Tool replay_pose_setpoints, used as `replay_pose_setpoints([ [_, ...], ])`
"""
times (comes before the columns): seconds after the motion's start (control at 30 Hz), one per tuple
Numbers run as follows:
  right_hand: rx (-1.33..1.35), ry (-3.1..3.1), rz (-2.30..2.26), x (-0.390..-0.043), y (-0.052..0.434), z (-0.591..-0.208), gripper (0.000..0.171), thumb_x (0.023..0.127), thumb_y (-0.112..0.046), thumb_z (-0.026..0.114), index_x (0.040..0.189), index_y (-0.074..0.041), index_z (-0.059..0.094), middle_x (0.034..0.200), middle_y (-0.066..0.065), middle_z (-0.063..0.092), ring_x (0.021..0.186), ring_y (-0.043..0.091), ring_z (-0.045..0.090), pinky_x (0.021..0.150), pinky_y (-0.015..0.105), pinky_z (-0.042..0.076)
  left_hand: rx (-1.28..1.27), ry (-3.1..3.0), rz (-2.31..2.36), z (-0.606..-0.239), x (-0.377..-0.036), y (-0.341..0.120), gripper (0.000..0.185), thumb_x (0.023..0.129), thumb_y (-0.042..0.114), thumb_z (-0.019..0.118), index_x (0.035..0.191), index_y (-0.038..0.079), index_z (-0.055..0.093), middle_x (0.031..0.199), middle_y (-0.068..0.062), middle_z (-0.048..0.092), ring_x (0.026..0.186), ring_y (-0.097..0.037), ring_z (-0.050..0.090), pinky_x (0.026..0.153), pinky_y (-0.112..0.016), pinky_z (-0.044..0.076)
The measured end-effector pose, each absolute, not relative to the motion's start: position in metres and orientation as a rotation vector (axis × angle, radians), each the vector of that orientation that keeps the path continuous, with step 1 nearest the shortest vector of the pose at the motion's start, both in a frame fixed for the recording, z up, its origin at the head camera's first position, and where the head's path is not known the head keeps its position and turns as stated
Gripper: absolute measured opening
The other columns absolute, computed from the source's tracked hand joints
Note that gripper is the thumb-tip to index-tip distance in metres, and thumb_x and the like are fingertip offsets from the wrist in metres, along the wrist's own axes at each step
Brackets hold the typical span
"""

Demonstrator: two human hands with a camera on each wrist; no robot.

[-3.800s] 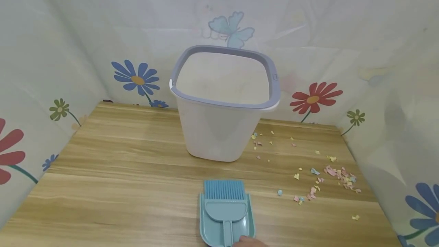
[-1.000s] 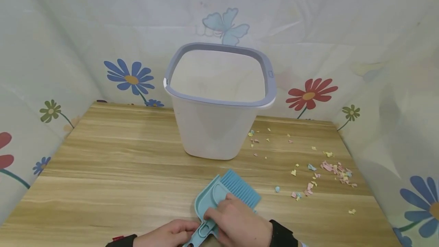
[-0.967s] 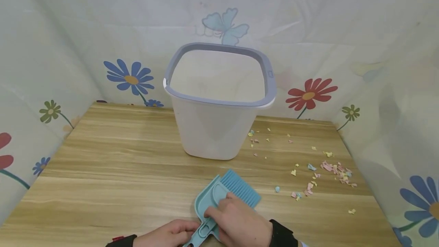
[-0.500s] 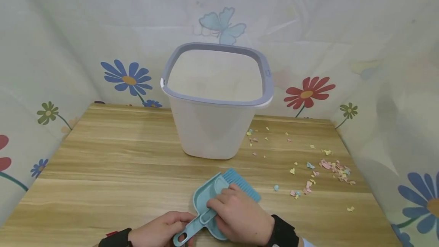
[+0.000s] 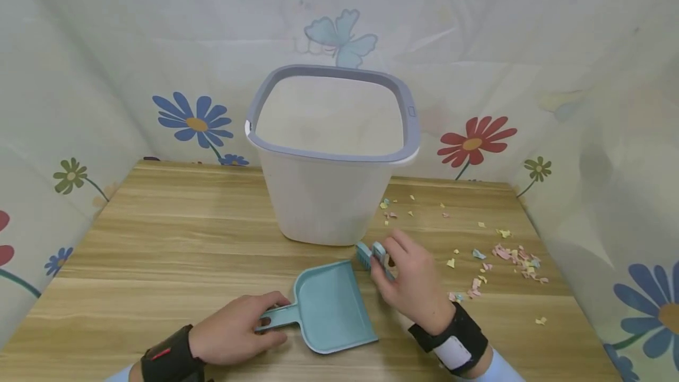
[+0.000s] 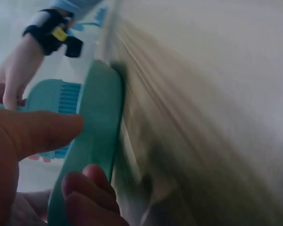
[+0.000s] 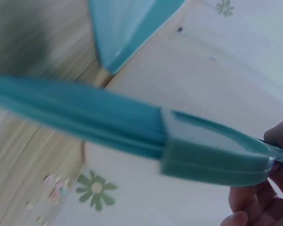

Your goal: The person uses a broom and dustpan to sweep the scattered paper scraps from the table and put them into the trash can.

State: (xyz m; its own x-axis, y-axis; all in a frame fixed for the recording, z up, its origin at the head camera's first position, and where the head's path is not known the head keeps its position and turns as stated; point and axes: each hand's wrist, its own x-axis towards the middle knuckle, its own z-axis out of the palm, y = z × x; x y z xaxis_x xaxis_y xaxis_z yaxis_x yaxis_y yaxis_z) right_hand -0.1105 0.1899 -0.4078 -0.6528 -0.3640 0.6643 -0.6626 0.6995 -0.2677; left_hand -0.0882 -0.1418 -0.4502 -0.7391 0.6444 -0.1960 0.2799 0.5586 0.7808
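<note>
My left hand (image 5: 230,330) grips the handle of a teal dustpan (image 5: 331,308), whose wide front edge points right, low over the table. In the left wrist view the thumb lies on one side of the dustpan (image 6: 101,103) and the fingers curl on the other. My right hand (image 5: 416,279) holds a small teal hand brush (image 5: 363,256) by its handle, just right of the dustpan and apart from it. The right wrist view shows the brush (image 7: 214,153) with its bristles angled away from the fingers; the dustpan (image 7: 127,28) is beyond.
A white bin (image 5: 318,199) with a grey-blue rim stands at the table's back middle. Pink, yellow and blue paper scraps (image 5: 517,255) lie scattered on the right side of the wooden table (image 5: 175,252). Flower-printed sheets (image 5: 467,75) wall the back and sides.
The brush, earlier nested in the dustpan, has come off and moved right and up with my right hand. The dustpan has turned so its edge faces right, its handle in my left hand.
</note>
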Motion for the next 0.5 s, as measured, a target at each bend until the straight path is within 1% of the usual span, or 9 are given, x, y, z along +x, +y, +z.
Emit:
replay_pose_setpoints([
  [0.1,0.736,-2.353,0.633,-0.114,0.200,-0.409,0.014,0.086,-0.005,0.076,0.095,-0.007,0.065,0.088,0.000,0.064,0.068,0.010,0.060,0.060,0.022,0.051,0.809,2.488,0.923,-0.451,-0.092,-0.138,0.042,0.093,0.040,0.077,0.129,0.023,0.063,0.093,0.014,0.062,0.077,-0.001,0.053,0.068,-0.021,0.043],
  [0.17,0.730,-2.364,0.626,-0.115,0.206,-0.409,0.016,0.086,-0.004,0.077,0.095,-0.008,0.065,0.086,0.000,0.067,0.067,0.009,0.062,0.059,0.021,0.051,0.850,2.569,0.865,-0.453,-0.093,-0.135,0.040,0.093,0.037,0.078,0.129,0.024,0.064,0.096,0.016,0.063,0.078,0.000,0.053,0.069,-0.021,0.044],
  [0.3,0.709,-2.380,0.675,-0.116,0.221,-0.400,0.017,0.086,-0.003,0.078,0.099,-0.009,0.068,0.084,0.001,0.074,0.063,0.004,0.062,0.054,0.016,0.046,0.910,2.672,0.816,-0.457,-0.096,-0.131,0.033,0.095,0.032,0.077,0.125,0.024,0.066,0.098,0.019,0.064,0.081,0.002,0.054,0.072,-0.021,0.046],
  [0.4,0.683,-2.399,0.731,-0.119,0.236,-0.389,0.019,0.086,-0.002,0.079,0.103,-0.009,0.072,0.083,0.002,0.076,0.062,0.004,0.061,0.051,0.016,0.041,0.928,2.712,0.828,-0.459,-0.098,-0.132,0.027,0.095,0.031,0.076,0.120,0.025,0.068,0.096,0.021,0.064,0.081,0.003,0.055,0.073,-0.022,0.048],
  [0.5,0.665,-2.406,0.727,-0.127,0.253,-0.379,0.023,0.085,-0.001,0.082,0.105,-0.008,0.073,0.086,0.004,0.076,0.066,0.008,0.064,0.053,0.018,0.043,0.928,2.742,0.843,-0.459,-0.100,-0.134,0.024,0.095,0.031,0.076,0.118,0.026,0.069,0.096,0.022,0.064,0.083,0.004,0.056,0.075,-0.024,0.051],
])
